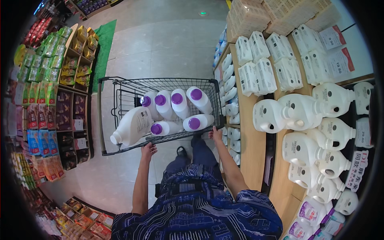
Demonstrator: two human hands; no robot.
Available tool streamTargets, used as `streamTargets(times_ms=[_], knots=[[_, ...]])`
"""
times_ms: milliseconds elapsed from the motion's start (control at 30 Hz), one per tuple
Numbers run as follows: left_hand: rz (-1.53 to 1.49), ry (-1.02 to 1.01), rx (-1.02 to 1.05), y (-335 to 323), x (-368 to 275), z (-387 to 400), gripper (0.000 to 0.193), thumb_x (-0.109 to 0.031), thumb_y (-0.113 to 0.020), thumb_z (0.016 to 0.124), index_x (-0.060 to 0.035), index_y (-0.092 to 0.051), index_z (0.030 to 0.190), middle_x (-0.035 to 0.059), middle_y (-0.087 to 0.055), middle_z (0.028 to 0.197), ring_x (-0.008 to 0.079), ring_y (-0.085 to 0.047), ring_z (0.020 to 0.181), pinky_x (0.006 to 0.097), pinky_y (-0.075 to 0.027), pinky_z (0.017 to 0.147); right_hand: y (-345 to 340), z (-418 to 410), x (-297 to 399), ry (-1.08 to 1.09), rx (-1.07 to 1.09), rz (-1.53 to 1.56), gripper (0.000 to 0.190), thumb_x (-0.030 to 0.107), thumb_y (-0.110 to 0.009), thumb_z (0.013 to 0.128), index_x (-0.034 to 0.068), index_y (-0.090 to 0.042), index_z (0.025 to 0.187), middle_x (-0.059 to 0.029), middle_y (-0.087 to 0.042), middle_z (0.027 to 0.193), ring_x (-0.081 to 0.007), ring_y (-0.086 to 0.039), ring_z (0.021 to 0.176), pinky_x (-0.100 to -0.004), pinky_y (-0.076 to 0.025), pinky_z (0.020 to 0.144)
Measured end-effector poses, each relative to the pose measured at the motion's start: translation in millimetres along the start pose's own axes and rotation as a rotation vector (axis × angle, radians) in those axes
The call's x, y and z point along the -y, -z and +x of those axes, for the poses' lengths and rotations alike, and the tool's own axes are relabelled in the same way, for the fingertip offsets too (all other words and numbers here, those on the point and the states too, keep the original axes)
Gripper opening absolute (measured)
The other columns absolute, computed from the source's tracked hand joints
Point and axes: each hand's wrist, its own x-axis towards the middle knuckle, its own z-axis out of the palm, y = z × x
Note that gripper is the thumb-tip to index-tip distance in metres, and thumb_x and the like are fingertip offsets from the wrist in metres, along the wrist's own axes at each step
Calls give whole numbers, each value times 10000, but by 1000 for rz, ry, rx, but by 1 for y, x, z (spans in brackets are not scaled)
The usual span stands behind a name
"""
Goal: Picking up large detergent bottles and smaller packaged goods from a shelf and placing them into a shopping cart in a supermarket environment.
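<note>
A black wire shopping cart (180,80) stands crosswise before me, its handle bar at the left. In it are several white plastic bottles with purple caps (180,105) and one larger white jug (136,124) with a white cap, leaning toward the handle end. My left hand (148,151) is at the cart's near top rim, left of my body; its fingers are partly curled, and whether they grip the rim is unclear. My right hand (215,134) touches the near right corner of the rim, fingers bent; its hold is partly hidden.
To the right, a wooden display shelf (252,120) bears white jugs (270,115) and white soft packs (265,75). Shelves of packaged goods (67,111) line the left, beside a green mat (105,51). A low display (87,219) is at the lower left. Grey tiled floor runs between.
</note>
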Motion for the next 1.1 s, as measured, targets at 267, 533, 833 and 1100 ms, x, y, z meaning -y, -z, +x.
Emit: streamTargets(times_ms=[267, 533, 833, 1100], knots=[[-26, 160, 28, -29, -65, 49, 201, -212, -586, 964, -15, -605, 1002, 118, -663, 914, 259, -648, 810, 466, -574, 764, -25, 41, 63, -45, 142, 16, 484, 459, -585, 983, -16, -615, 890, -118, -665, 714, -189, -639, 528, -326, -539, 466], [-45, 198, 98, -52, -106, 88, 226, -230, -557, 979, -20, -608, 1045, 124, -669, 962, 268, -647, 832, 448, -565, 784, -58, 60, 119, -30, 28, -48, 470, 421, -574, 994, -36, -620, 895, -121, -678, 734, -190, -640, 546, -319, -541, 484], [-29, 134, 113, -87, -142, 116, 212, -207, -557, 955, -12, -574, 1037, 156, -671, 948, 269, -656, 771, 453, -588, 729, -78, 101, 142, -77, -25, -114, 396, 386, -561, 1005, -1, -604, 932, -122, -680, 745, -203, -635, 549, -340, -523, 466], [22, 113, -8, -116, -162, 135, 216, -194, -558, 942, 10, -576, 1012, 151, -683, 865, 262, -668, 677, 431, -593, 631, -53, 59, 236, 682, -635, -473, 387, 246, -761, 824, -30, -621, 1056, -182, -684, 936, -339, -669, 861, -419, -526, 755]])
